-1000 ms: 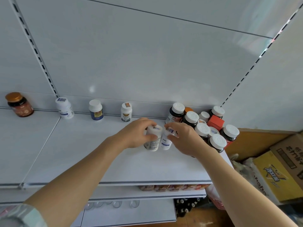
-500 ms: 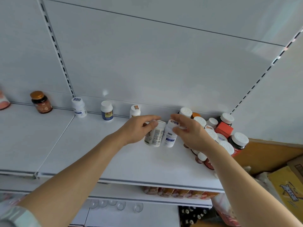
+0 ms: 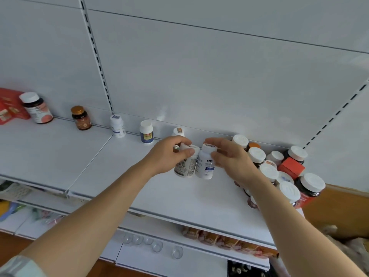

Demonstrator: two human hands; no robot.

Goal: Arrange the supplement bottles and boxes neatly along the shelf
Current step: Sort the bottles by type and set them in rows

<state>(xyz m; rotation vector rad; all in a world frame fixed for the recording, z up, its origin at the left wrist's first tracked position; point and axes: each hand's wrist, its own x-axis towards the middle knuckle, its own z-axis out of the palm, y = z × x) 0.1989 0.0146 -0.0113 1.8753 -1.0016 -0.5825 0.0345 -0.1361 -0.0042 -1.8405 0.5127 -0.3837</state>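
Over the middle of the white shelf (image 3: 179,196), both hands work side by side: the left hand (image 3: 169,156) has its fingers and thumb curled round the cap end of a white bottle with a grey printed label (image 3: 186,166), and the right hand (image 3: 229,156) pinches the neck of a white bottle with a blue label (image 3: 205,166). Both bottles lean toward the back panel and touch each other, which suggests they are being carried as a pair toward the gap in the back row. That row already runs along the rear edge, well spaced: a dark bottle with a white cap (image 3: 38,108), an amber jar with a gold lid (image 3: 80,118), a small white bottle (image 3: 117,126), a blue-labelled white bottle (image 3: 146,131) and one more small bottle (image 3: 178,131), partly hidden behind the left hand. At the right end sits the unsorted cluster of white-capped bottles (image 3: 279,172) with an orange box (image 3: 291,168) among them, packed touching (likely the stock waiting to be placed). Every bottle is capped, so the contents cannot be seen. Red boxes (image 3: 10,104) stand at the far left.
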